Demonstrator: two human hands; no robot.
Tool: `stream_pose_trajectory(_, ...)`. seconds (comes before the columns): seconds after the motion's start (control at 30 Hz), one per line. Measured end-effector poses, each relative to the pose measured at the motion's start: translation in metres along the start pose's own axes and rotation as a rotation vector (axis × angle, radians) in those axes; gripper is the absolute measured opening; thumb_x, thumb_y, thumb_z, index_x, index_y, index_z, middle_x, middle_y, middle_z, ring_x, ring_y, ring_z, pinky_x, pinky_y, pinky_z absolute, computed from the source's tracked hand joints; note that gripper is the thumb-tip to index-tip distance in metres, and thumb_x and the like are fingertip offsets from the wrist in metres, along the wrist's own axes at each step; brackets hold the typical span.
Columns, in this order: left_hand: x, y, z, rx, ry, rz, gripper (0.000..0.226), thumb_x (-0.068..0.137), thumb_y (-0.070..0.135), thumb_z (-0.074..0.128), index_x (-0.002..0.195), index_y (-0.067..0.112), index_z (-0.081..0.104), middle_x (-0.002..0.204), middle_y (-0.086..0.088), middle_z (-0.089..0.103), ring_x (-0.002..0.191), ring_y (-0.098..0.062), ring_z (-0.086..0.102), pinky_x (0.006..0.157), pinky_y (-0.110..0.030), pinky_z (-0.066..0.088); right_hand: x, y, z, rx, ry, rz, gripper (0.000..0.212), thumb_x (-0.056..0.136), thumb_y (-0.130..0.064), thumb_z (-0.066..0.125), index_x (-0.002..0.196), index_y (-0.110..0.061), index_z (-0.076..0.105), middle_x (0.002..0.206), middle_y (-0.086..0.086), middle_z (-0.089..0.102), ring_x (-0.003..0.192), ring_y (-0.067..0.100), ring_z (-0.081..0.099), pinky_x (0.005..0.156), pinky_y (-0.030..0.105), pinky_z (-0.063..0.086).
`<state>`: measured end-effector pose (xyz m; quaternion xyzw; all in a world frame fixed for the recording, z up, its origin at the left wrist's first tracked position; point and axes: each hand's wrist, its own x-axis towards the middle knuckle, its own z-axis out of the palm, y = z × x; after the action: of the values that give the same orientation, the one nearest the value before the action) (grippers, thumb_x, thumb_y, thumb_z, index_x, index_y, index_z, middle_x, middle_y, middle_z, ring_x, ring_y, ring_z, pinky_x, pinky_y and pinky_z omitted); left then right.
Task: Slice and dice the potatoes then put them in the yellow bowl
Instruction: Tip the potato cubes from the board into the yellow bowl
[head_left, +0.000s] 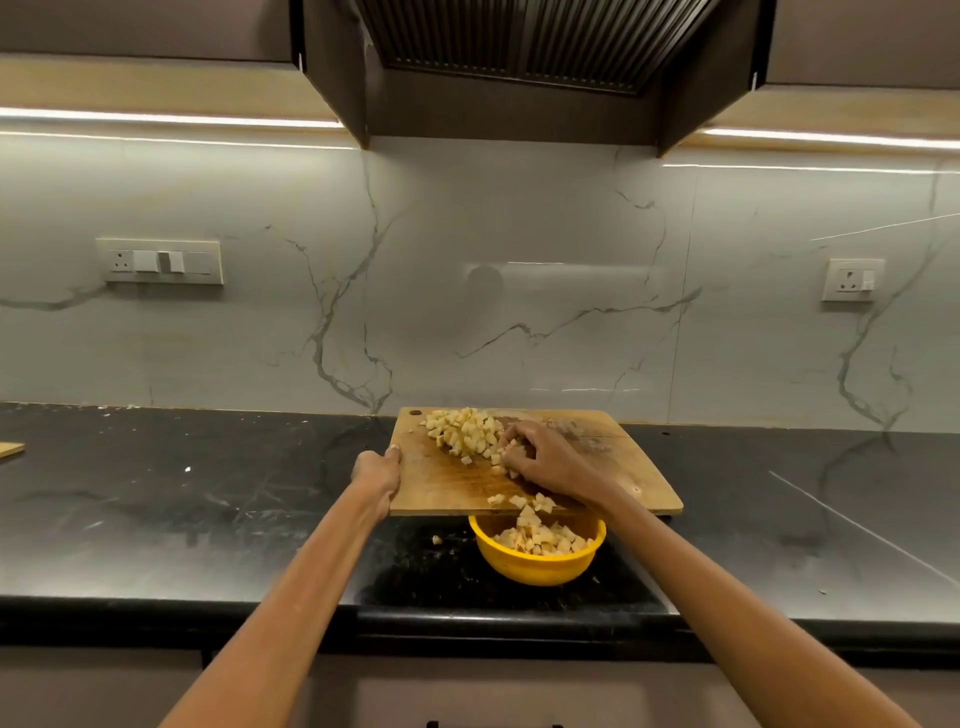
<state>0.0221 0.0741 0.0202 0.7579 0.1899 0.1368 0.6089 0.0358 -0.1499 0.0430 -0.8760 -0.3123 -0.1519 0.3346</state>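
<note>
Pale potato cubes (464, 433) heaped; left hand (375, 473) grips board (639, 470), right hand (545, 460) seemingly curled, raking.

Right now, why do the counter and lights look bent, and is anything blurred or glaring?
Head view: the wide-angle lens bows the counter edge and the light strips; those strips glare white and reflect on the glossy wall. The potato dice dropping off the board toward the bowl look soft, and so does the right hand.
</note>
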Motion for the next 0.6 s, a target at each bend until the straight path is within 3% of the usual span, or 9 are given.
stream_pose_trajectory(0.1, 0.0, 0.001, 0.0, 0.0, 0.004, 0.001, 0.037, 0.1, 0.029, 0.041, 0.106, -0.005, 0.053, 0.096, -0.017, 0.056, 0.065, -0.021, 0.051, 0.048, -0.028, 0.037, -0.021, -0.003, -0.006, 0.024, -0.031, -0.028, 0.012, 0.09, -0.008, 0.056, 0.1, -0.009, 0.061, 0.089, -0.001, 0.061, 0.079, 0.023, 0.062, 0.069, 0.03, 0.05)
stream_pose_trajectory(0.2, 0.003, 0.0, 0.0, -0.005, 0.006, 0.001, 0.038, 0.1, 0.03, 0.041, 0.106, -0.006, 0.053, 0.096, -0.017, 0.056, 0.071, -0.023, 0.053, 0.05, -0.028, 0.038, -0.027, -0.004, -0.012, 0.082, 0.0, -0.016, 0.016, 0.093, -0.007, 0.051, 0.102, -0.014, 0.062, 0.105, -0.002, 0.063, 0.081, 0.018, 0.061, 0.068, 0.018, 0.048)
stream_pose_trajectory(0.27, 0.003, 0.0, 0.0, -0.002, 0.001, -0.001, 0.038, 0.1, 0.03, 0.041, 0.105, -0.005, 0.053, 0.091, -0.016, 0.055, 0.066, -0.021, 0.051, 0.049, -0.028, 0.038, -0.028, -0.005, -0.017, 0.207, 0.041, 0.055, 0.022, 0.097, -0.006, 0.044, 0.105, -0.014, 0.062, 0.109, -0.001, 0.064, 0.083, 0.023, 0.061, 0.07, 0.019, 0.049)
stream_pose_trajectory(0.33, 0.003, 0.0, 0.0, 0.003, 0.009, 0.0, 0.037, 0.1, 0.03, 0.041, 0.103, -0.005, 0.053, 0.083, -0.013, 0.053, 0.062, -0.02, 0.048, 0.048, -0.028, 0.036, -0.026, -0.004, -0.02, 0.247, 0.043, 0.115, 0.029, 0.099, -0.006, 0.036, 0.11, -0.01, 0.062, 0.114, 0.002, 0.064, 0.098, 0.03, 0.059, 0.086, 0.035, 0.049)
stream_pose_trajectory(0.43, 0.003, 0.0, 0.0, 0.005, 0.019, -0.001, 0.037, 0.1, 0.029, 0.042, 0.103, -0.005, 0.053, 0.083, -0.013, 0.053, 0.06, -0.02, 0.048, 0.047, -0.029, 0.035, -0.026, -0.006, -0.016, 0.146, 0.004, 0.102, 0.032, 0.102, -0.011, 0.034, 0.114, -0.008, 0.063, 0.121, 0.007, 0.062, 0.111, 0.019, 0.056, 0.098, 0.035, 0.043)
stream_pose_trajectory(0.5, 0.004, -0.001, 0.0, 0.01, 0.02, -0.002, 0.037, 0.1, 0.029, 0.042, 0.103, -0.005, 0.053, 0.083, -0.013, 0.053, 0.06, -0.019, 0.047, 0.047, -0.029, 0.035, -0.026, -0.007, -0.01, 0.085, -0.017, 0.047, 0.028, 0.102, -0.015, 0.038, 0.11, -0.007, 0.064, 0.114, 0.013, 0.065, 0.1, 0.027, 0.06, 0.089, 0.038, 0.048)
stream_pose_trajectory(0.6, 0.005, -0.001, 0.001, 0.019, 0.016, 0.001, 0.036, 0.1, 0.029, 0.041, 0.102, -0.005, 0.052, 0.075, -0.01, 0.049, 0.059, -0.019, 0.046, 0.047, -0.028, 0.034, -0.034, -0.006, -0.005, 0.074, -0.031, -0.028, 0.015, 0.098, -0.013, 0.047, 0.099, -0.009, 0.061, 0.106, 0.009, 0.065, 0.088, 0.022, 0.06, 0.074, 0.021, 0.046)
